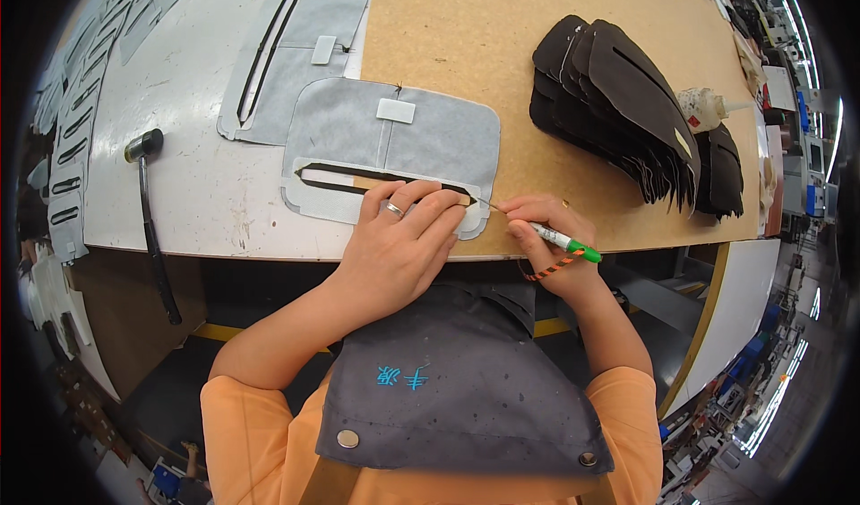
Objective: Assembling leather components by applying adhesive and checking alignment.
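Observation:
A grey fabric panel (340, 120) with rounded corners lies on the table in front of me. It has a long black-edged slot, and a small white patch (396, 111) sits near its far edge. My left hand (408, 227) is laid over the near part of the panel, fingers stretched out across the slot. My right hand (546, 232) grips a pen-like tool (555, 236) with a white barrel, green end and thin metal tip. The tip points at the slot's right end; whether it touches is too fine to tell. An orange-and-black cord (546, 270) hangs from the tool.
A second grey panel (309, 25) lies beyond the first. On the right are a stack of black pieces (600, 102) and a white squeeze bottle (701, 108). At left, a hammer (148, 200) overhangs the front edge of the table (206, 209). More slotted grey pieces (90, 93) line the far left.

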`<state>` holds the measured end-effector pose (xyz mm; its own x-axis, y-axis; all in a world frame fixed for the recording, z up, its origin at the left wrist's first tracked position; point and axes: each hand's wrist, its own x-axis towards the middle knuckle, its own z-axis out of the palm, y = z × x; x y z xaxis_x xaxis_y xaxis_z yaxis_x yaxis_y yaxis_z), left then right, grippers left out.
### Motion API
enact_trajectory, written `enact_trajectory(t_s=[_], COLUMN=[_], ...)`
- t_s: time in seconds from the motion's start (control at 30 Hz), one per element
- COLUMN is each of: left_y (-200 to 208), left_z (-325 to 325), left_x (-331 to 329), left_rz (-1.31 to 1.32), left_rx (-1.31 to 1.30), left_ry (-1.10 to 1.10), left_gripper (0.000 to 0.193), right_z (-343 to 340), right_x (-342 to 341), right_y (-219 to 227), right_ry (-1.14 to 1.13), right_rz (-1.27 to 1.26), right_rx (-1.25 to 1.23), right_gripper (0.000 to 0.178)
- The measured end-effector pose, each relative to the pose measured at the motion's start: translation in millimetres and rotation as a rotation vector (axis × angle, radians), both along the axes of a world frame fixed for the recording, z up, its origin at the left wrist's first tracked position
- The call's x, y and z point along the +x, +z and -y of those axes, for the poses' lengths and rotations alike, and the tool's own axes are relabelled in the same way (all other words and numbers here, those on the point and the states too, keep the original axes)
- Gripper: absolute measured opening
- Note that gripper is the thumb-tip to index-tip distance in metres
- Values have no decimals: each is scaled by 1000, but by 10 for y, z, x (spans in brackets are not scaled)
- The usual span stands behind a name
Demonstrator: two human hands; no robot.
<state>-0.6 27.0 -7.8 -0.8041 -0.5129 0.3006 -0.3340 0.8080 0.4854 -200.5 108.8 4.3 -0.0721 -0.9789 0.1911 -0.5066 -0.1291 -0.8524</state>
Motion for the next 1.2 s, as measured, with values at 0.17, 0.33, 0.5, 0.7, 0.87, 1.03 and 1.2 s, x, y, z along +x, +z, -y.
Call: enact_trajectory(t_s=[0.17,0.33,0.5,0.7,0.87,1.03,1.2], left_y=[-1,27,-10,-5,-4,-4,-4], left_z=[-47,-50,-43,-54,-80,-66,-70], left_x=[-48,-48,-35,-62,-70,-72,-71], left_rz=[33,93,31,55,121,114,103], left_rx=[-37,-33,49,47,-25,-71,-50], left_ry=[29,44,21,13,6,8,9], left_gripper=[38,39,39,44,49,42,42], right_z=[1,1,39,61,119,201,163], right_x=[-1,-63,-71,-54,-50,-44,-23], right_y=[17,-13,13,25,65,144,83], right_ry=[-5,-21,18,-1,75,168,163], right_rz=[-38,108,70,46,-2,-44,-154], right_rx=[8,64,59,62,-34,47,-65], right_gripper=[6,4,4,6,8,10,4])
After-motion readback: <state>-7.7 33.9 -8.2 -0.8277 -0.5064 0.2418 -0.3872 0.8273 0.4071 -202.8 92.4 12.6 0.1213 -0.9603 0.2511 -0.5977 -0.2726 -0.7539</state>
